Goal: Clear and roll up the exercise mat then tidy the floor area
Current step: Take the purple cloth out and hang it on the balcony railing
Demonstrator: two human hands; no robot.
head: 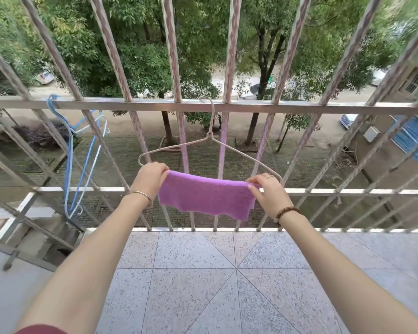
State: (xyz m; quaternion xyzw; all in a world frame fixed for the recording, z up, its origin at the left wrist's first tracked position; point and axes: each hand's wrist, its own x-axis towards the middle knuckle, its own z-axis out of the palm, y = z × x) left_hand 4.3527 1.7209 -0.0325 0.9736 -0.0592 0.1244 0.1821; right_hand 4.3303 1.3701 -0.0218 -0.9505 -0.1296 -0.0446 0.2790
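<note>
I stand on a balcony floor (203,285) of speckled stone tiles, facing a metal railing (155,105) of twisted bars, with trees (143,56) and a paved street below. A pale wire hanger (211,131) hooks over the railing's upper rail; blue and white hangers (82,145) hang further left. The purple cloth (205,197) hangs across the wire hanger's lower edge, stretched between my hands. My left hand (150,178) grips its left top corner with curled fingers, and my right hand (267,191) pinches the right top corner between thumb and fingertips.
</note>
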